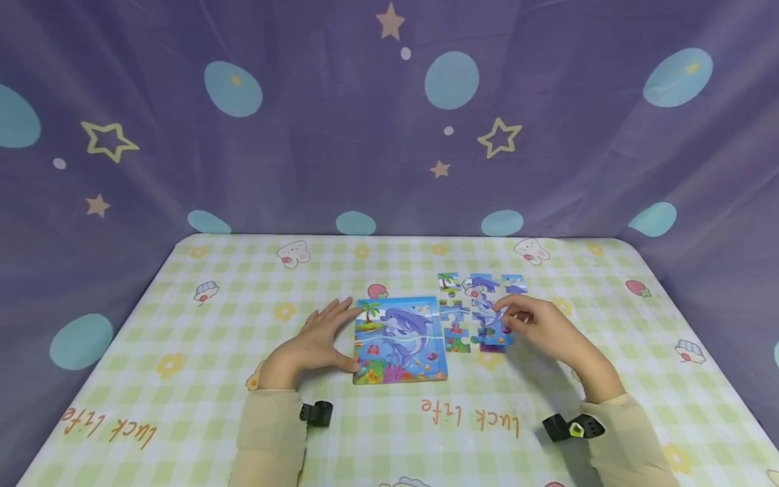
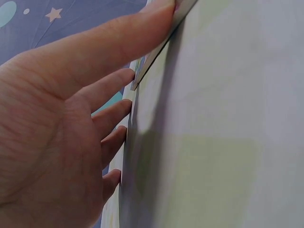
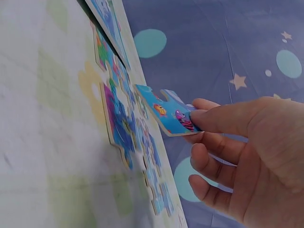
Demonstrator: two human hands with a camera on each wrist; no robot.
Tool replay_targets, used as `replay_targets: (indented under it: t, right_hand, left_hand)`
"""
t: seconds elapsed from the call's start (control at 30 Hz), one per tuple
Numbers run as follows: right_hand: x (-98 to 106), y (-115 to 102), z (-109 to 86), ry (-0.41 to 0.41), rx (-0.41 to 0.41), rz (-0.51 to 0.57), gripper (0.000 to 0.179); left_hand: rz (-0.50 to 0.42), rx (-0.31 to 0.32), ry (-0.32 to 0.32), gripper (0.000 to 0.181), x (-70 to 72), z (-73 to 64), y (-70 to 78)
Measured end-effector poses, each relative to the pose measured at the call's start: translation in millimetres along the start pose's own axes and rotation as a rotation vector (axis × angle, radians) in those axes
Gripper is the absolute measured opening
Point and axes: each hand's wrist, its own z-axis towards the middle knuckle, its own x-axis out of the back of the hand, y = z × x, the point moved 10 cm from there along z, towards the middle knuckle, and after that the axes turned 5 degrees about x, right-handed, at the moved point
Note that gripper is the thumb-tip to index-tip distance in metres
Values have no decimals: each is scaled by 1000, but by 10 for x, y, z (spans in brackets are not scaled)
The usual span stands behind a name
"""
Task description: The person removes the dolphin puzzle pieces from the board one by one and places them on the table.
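Note:
A dolphin puzzle board lies flat at the middle of the table, showing a palm tree, dolphins and coral. My left hand rests at its left side, fingers spread and straight; the thumb touches the lower left edge and the index fingertip is at the upper left corner. To the right of the board, my right hand pinches a blue jigsaw piece between thumb and fingers. The piece, printed with small fish, is held tilted above several loose jigsaw pieces spread in rough rows.
A green-and-white checked tablecloth covers the table. Behind its far edge hangs a purple curtain with stars and teal ovals. A dark wrist camera sits at the left cuff and another camera at the right.

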Motion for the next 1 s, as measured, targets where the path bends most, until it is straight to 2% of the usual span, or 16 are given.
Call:
replay_targets:
  t: [0.33, 0.6, 1.0]
  right_hand:
    - [144, 149, -61, 12, -14, -44, 20]
    - [179, 296, -105, -23, -67, -58, 20]
    - [140, 385, -140, -65, -107, -27, 18]
  left_hand:
    - [8, -4, -2, 104, -2, -2, 11]
    - [8, -1, 2, 103, 1, 3, 3]
    - [10, 0, 3, 104, 7, -17, 17]
